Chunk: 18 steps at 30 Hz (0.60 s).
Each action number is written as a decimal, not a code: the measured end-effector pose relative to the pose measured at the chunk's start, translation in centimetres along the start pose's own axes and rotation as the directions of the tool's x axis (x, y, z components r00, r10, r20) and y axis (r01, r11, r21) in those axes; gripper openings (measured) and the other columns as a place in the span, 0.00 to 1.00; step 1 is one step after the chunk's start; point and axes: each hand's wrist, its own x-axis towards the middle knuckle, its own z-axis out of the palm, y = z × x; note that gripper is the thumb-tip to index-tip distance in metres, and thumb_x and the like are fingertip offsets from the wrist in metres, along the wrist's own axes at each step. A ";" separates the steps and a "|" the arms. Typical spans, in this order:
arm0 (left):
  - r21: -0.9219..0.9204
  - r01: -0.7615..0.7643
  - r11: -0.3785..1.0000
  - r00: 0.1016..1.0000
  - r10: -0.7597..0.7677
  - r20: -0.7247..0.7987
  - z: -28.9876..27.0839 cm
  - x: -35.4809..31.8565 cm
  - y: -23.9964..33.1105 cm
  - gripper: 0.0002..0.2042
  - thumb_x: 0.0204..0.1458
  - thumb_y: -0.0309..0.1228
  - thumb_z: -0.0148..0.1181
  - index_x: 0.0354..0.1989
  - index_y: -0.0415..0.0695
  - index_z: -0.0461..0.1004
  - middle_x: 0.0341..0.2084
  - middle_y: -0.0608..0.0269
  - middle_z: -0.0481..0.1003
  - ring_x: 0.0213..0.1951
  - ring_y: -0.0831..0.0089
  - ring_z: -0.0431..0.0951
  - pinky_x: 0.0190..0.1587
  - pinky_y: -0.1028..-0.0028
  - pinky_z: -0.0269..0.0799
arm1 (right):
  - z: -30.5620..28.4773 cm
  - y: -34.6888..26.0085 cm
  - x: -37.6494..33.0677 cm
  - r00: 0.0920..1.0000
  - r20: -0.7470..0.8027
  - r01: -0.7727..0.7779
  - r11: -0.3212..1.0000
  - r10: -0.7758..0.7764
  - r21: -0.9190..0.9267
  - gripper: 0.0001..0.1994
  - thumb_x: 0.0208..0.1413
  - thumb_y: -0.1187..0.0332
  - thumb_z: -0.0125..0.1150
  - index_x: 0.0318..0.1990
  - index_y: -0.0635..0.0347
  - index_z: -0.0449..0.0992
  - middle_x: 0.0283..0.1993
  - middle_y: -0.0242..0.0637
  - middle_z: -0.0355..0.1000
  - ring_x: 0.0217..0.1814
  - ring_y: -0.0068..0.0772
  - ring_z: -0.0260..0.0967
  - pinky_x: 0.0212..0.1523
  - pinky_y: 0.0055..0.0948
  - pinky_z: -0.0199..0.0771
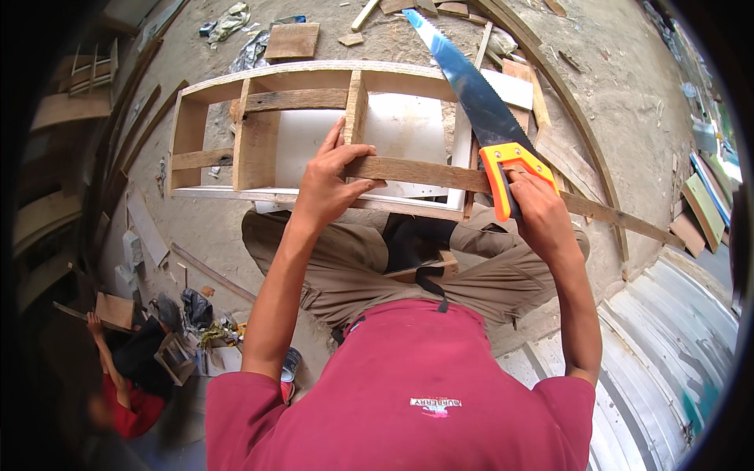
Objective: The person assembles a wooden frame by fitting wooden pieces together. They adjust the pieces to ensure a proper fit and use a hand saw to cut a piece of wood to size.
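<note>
My right hand (542,210) is wrapped round the orange and black handle of a handsaw (481,98). Its blade points up and away from me, over the right end of a wooden frame (271,77). A long, narrow wooden strip (428,171) lies across the frame's near side and reaches far out to the right, passing behind the saw handle. At its left end, my left hand (323,179) grips the strip between thumb and fingers, with a fingertip near the frame's divider (356,106). The frame rests in front of my crossed legs, and shorter slats span its left compartments.
Curved-looking long boards (585,149) and wood offcuts (292,41) lie on the ground beyond the frame. Corrugated metal sheets (660,345) cover the lower right. Another person (137,385) at lower left holds a piece of wood, beside scraps and bags.
</note>
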 end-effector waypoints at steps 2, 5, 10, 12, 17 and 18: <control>-0.004 0.004 1.000 1.000 -0.004 -0.001 -0.1 -0.1 0.0 0.24 0.37 0.24 0.79 0.47 0.42 0.82 0.45 0.56 0.83 0.73 0.52 0.60 0.65 0.56 0.70 | -0.2 -0.2 0.3 1.000 0.003 0.005 1.000 -0.005 0.013 0.09 0.50 0.80 0.58 0.40 0.66 0.73 0.51 0.50 0.77 0.55 0.49 0.75 0.55 0.43 0.76; 0.026 -0.013 1.000 1.000 0.013 0.012 0.0 0.0 -0.4 0.23 0.37 0.24 0.79 0.46 0.42 0.82 0.44 0.56 0.83 0.72 0.52 0.60 0.66 0.57 0.69 | -0.6 -0.5 0.4 1.000 0.023 -0.003 0.999 0.002 0.037 0.09 0.51 0.80 0.58 0.41 0.66 0.73 0.49 0.48 0.78 0.54 0.48 0.76 0.53 0.43 0.76; 0.019 0.012 1.000 1.000 -0.012 0.021 0.1 0.2 -0.1 0.22 0.38 0.25 0.79 0.46 0.42 0.82 0.44 0.58 0.83 0.72 0.52 0.60 0.66 0.57 0.67 | -0.3 -0.1 0.2 0.999 -0.014 -0.033 0.996 0.035 0.085 0.10 0.53 0.80 0.61 0.43 0.67 0.73 0.47 0.49 0.78 0.51 0.49 0.77 0.52 0.43 0.77; 0.004 0.023 1.000 1.000 -0.023 0.017 0.2 0.3 -0.2 0.22 0.38 0.25 0.79 0.45 0.42 0.82 0.44 0.58 0.83 0.72 0.52 0.61 0.67 0.57 0.67 | -0.3 0.4 0.0 0.999 -0.010 -0.046 0.990 0.048 0.130 0.15 0.52 0.79 0.65 0.47 0.68 0.74 0.48 0.51 0.78 0.51 0.52 0.77 0.53 0.43 0.77; 0.072 -0.005 0.997 1.000 0.004 0.017 0.0 0.5 -0.1 0.22 0.37 0.26 0.80 0.45 0.42 0.82 0.44 0.58 0.83 0.72 0.52 0.61 0.66 0.56 0.67 | -4.3 -0.6 -0.2 0.930 -0.107 -0.274 0.858 0.351 0.434 0.11 0.58 0.73 0.70 0.45 0.66 0.75 0.40 0.40 0.80 0.35 0.31 0.80 0.36 0.29 0.77; 0.076 -0.006 0.997 1.000 0.005 0.009 0.1 0.4 -0.1 0.23 0.36 0.26 0.80 0.45 0.41 0.82 0.44 0.58 0.83 0.72 0.52 0.61 0.66 0.56 0.67 | -5.8 -1.1 -0.2 0.910 -0.065 -0.319 0.790 0.410 0.524 0.11 0.60 0.73 0.68 0.46 0.66 0.75 0.38 0.39 0.80 0.34 0.28 0.79 0.34 0.27 0.76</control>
